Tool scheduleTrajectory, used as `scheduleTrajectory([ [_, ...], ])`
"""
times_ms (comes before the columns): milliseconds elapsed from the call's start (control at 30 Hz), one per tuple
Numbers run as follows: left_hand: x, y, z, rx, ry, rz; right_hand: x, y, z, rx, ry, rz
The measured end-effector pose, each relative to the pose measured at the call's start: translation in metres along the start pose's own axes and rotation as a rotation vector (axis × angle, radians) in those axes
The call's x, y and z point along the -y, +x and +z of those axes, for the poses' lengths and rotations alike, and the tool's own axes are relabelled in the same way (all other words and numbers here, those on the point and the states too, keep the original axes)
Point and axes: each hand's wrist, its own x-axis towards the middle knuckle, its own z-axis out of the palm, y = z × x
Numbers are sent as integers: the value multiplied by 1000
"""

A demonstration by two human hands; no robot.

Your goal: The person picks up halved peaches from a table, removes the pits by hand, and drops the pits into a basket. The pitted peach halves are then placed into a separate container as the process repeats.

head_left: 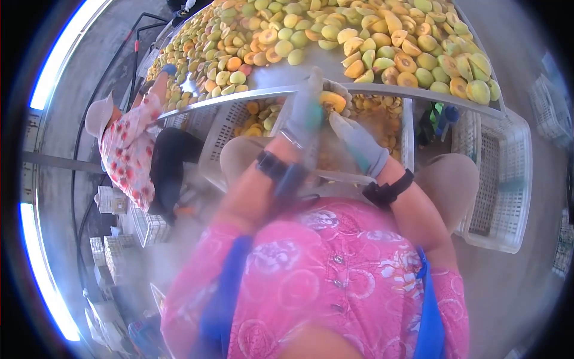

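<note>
My gloved left hand [311, 107] is wrapped round a cut orange fruit half [332, 102], just over the metal rim of the table [263, 93]. Close beside it on the right, my gloved right hand [357, 140] is closed with its fingertips near the lower edge of the fruit; whatever it may hold is too small to make out. Below my hands, a crate holds many orange pieces [382, 122]. Halved green and orange fruits [406, 48] lie heaped on the table beyond.
A white crate [224, 128] with fruit pieces stands left of my hands. Another white crate [519, 179] is at the right. A co-worker [128, 149] in a hat sits at the table's left, a gloved hand on the fruit. More crates [149, 226] stand on the floor behind.
</note>
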Motion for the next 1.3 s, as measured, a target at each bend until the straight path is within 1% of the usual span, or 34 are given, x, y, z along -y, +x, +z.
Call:
scheduleTrajectory([
  [33,1,-2,0,-24,84,40,-3,1,1,-29,17,-9],
  [67,1,-5,0,-27,84,44,-5,3,0,-59,33,-19],
  [100,-1,-8,0,-48,9,-7,-9,7,-6,-57,31,-17],
  [133,-2,-11,-1,-72,-66,-58,-12,11,-13,30,-293,-193],
  [167,-3,-13,-2,-80,-69,-55,-17,14,-19,123,-615,-368],
  [200,-5,-16,-2,-10,-12,25,-23,16,-23,133,-615,-365],
  [233,-6,-18,-2,60,48,104,-22,15,-18,52,-249,-153],
  [267,-5,-20,-1,54,49,109,-20,15,-14,-31,114,60],
  [300,-1,-20,2,-30,199,198,-16,14,-10,-25,113,61],
  [333,3,-19,4,-114,349,285,-11,13,-5,18,175,72],
  [367,8,-18,6,-167,310,295,-9,12,-3,58,238,81],
  [400,8,-18,3,-168,309,296,-19,17,-11,59,238,82],
  [433,3,-20,5,-106,166,188,-37,26,-26,59,-17,-77],
  [467,0,-22,4,-44,21,79,-40,28,-25,59,-272,-233],
  [500,0,-23,-1,-47,17,81,-40,23,-27,61,-275,-229],
  [567,-2,-22,-14,143,-150,-46,-15,5,-4,47,179,35],
  [600,0,-18,-20,138,-150,-43,-19,7,-4,51,179,38],
  [667,1,-12,-25,183,496,193,-26,13,-4,30,144,51],
  [700,3,-12,-27,181,496,196,-26,12,-5,33,141,50],
  [767,0,-20,-26,231,325,131,-17,3,-1,96,220,193],
  [800,-2,-22,-28,220,326,137,-13,-2,2,129,259,269],
  [867,-6,-25,-32,277,268,44,-10,-8,7,195,338,425],
  [900,-4,-26,-32,267,269,51,-10,-7,8,205,333,431],
  [967,7,-26,-27,116,-245,-67,-11,-3,9,205,391,410],
  [1000,10,-25,-27,113,-243,-62,-10,-1,8,210,388,412],
  [1067,16,-22,-28,-27,-293,-44,-9,1,4,424,676,567],
  [1100,17,-20,-33,-29,-294,-39,-10,2,3,426,673,570],
  [1167,13,-18,-53,25,-911,-74,-15,5,1,448,463,534],
  [1200,12,-14,-73,-74,-861,7,-16,4,1,455,464,532],
  [1233,7,-10,-95,-168,-810,91,-14,5,-1,522,533,593],
  [1267,-9,-14,-115,-267,-549,134,-11,7,-4,586,602,652],
  [1300,-16,-10,-153,-332,-383,147,-17,10,-12,712,685,606],
])
